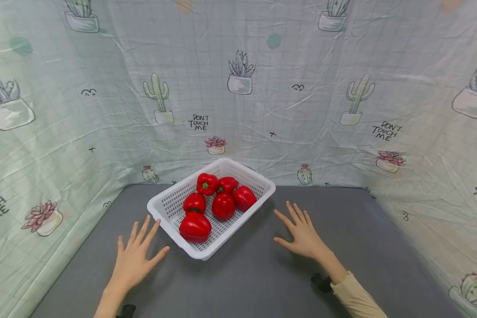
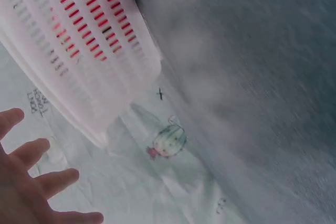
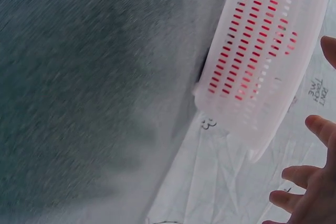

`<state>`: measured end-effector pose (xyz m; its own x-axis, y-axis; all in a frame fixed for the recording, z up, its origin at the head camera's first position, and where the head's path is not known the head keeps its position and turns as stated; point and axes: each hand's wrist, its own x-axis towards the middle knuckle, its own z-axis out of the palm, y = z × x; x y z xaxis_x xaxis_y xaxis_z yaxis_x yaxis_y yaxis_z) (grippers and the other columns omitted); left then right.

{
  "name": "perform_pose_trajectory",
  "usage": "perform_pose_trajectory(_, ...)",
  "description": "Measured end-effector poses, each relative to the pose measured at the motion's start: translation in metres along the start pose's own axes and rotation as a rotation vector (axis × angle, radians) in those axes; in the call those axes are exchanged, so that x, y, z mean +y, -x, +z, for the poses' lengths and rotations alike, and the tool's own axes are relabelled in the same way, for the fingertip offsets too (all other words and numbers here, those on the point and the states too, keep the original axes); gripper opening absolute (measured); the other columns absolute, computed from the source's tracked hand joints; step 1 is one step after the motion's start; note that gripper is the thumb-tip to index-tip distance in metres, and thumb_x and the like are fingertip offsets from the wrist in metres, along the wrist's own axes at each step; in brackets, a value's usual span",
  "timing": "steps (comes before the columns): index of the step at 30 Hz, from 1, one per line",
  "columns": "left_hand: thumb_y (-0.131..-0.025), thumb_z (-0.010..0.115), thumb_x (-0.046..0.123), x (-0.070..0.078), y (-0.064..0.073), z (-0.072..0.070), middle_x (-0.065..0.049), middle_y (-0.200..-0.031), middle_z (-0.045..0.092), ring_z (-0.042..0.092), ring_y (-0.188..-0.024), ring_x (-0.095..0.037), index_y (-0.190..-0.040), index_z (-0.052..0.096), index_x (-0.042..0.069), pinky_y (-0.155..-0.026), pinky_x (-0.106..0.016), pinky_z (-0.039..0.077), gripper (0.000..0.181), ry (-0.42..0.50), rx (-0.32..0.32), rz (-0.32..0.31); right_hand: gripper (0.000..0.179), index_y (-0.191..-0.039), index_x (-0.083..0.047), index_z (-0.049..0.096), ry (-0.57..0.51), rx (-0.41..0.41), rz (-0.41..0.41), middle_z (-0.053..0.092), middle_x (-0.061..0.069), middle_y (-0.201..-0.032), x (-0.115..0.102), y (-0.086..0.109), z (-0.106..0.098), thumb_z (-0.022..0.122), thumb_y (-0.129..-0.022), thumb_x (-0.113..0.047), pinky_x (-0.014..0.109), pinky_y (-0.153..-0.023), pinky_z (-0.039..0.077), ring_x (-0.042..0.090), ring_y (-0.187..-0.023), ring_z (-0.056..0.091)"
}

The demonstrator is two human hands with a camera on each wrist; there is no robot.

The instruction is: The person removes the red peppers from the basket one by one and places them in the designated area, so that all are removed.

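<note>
Pale, cactus-printed fabric backdrop (image 1: 270,106) behind a matt grey tabletop (image 1: 242,282). A white, rectangular, perforated plastic basket (image 1: 238,224) stands diagonally on the tabletop. Left hand (image 1: 132,265) and right hand (image 1: 304,238), both empty with fingers spread: the left just beside the basket's left end, the right apart from its right side. Six glossy red bell peppers (image 1: 224,206) lie inside. Sound handling probably favours a light grip round each rounded body, clear of its neighbours.
</note>
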<state>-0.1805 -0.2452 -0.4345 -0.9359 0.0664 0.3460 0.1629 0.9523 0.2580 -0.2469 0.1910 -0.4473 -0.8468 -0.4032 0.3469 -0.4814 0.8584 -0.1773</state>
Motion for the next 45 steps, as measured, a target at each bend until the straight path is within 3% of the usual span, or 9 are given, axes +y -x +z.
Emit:
perform_pose_trajectory(11, -0.081, 0.052, 0.053, 0.022, -0.014, 0.008, -0.012, -0.148, 0.022, 0.013, -0.135, -0.04, -0.142, 0.023, 0.028, -0.094, -0.07, 0.006, 0.072, 0.034, 0.024, 0.062, 0.073, -0.14, -0.028, 0.03, -0.04, -0.003, -0.025, 0.018, 0.012, -0.149, -0.02, -0.013, 0.004, 0.058, -0.077, -0.053, 0.059, -0.103, 0.012, 0.035, -0.136, 0.014)
perform_pose_trajectory(20, -0.078, 0.058, 0.046, 0.03, -0.03, 0.012, -0.013, -0.146, 0.026, 0.019, -0.13, -0.044, -0.14, 0.029, 0.027, -0.094, -0.069, 0.01, 0.071, 0.018, 0.06, 0.107, 0.07, -0.139, -0.027, 0.033, -0.067, 0.025, -0.09, 0.024, 0.013, -0.147, -0.034, -0.02, 0.004, 0.059, -0.078, -0.049, 0.059, -0.103, 0.016, 0.034, -0.135, 0.018)
perform_pose_trajectory(30, -0.079, 0.057, 0.043, 0.023, -0.047, 0.02, -0.015, -0.144, 0.028, 0.021, -0.127, -0.044, -0.138, 0.034, 0.017, -0.094, -0.068, 0.013, 0.068, -0.004, 0.045, 0.074, 0.068, -0.137, -0.024, 0.035, -0.079, 0.028, -0.148, 0.028, 0.012, -0.146, -0.049, -0.027, 0.007, 0.06, -0.078, -0.048, 0.057, -0.103, 0.018, 0.033, -0.135, 0.021)
perform_pose_trajectory(37, -0.08, 0.056, 0.041, 0.014, -0.061, 0.025, -0.016, -0.143, 0.03, 0.023, -0.125, -0.045, -0.135, 0.039, 0.014, -0.092, -0.068, 0.016, 0.064, -0.002, 0.086, 0.088, 0.067, -0.137, -0.025, 0.036, -0.098, 0.013, -0.168, 0.027, 0.009, -0.146, -0.066, -0.037, 0.008, 0.06, -0.078, -0.046, 0.055, -0.104, 0.018, 0.031, -0.135, 0.022)
perform_pose_trajectory(45, -0.084, 0.052, 0.039, 0.003, -0.073, 0.033, -0.02, -0.143, 0.028, 0.02, -0.125, -0.048, -0.135, 0.039, 0.012, -0.091, -0.07, 0.012, 0.059, 0.002, 0.05, 0.02, 0.065, -0.136, -0.021, 0.038, -0.126, 0.03, -0.212, 0.028, 0.01, -0.146, -0.084, -0.049, 0.012, 0.061, -0.078, -0.042, 0.054, -0.105, 0.019, 0.029, -0.134, 0.024)
